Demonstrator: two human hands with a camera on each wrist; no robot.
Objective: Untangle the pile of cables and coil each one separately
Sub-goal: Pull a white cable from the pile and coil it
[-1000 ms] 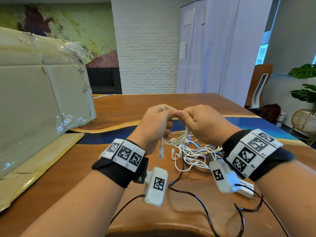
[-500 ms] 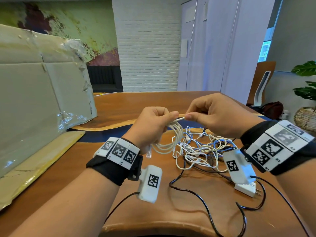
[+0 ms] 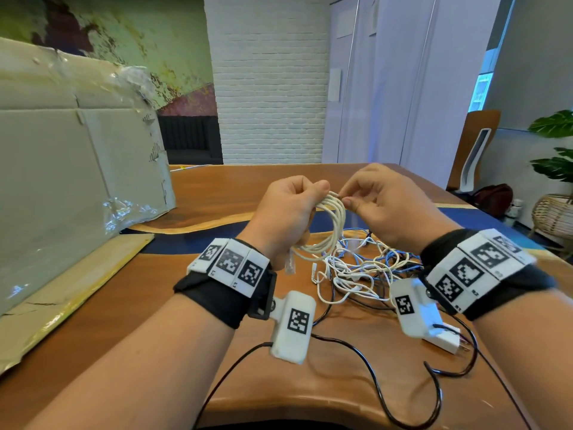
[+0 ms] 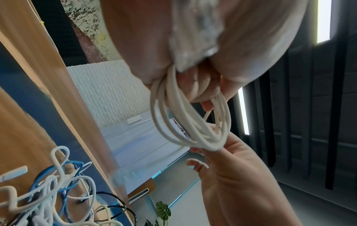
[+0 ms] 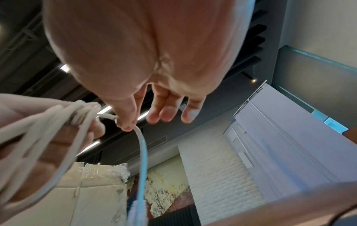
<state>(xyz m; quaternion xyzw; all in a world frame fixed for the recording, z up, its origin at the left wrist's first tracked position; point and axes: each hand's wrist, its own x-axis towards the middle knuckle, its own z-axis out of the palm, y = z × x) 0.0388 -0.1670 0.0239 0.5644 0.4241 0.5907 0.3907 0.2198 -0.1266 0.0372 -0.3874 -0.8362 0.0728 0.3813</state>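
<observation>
My left hand [image 3: 288, 212] grips a coil of cream cable [image 3: 335, 225] held up above the table, its loops hanging below the fist [image 4: 185, 122]. A clear plug [image 3: 290, 265] of this cable dangles under the hand. My right hand [image 3: 344, 198] pinches a strand of the same cable between thumb and forefinger at the coil's top [image 5: 125, 122]; the other fingers are spread. From that pinch the free end [image 5: 142, 160] hangs down. Below both hands a tangled pile of white, cream and blue cables [image 3: 366, 268] lies on the wooden table [image 3: 217, 193].
A big cardboard box [image 3: 62, 181] stands at the left on the table. A black cable [image 3: 387, 408] loops along the near edge. A white plug adapter [image 3: 446, 339] lies under my right wrist. A chair [image 3: 474, 150] and plants [image 3: 555, 144] stand at the right.
My right hand drew a strand out to the right, then came back to the top of the coil. Both hands have risen a little, and the coil hangs fuller.
</observation>
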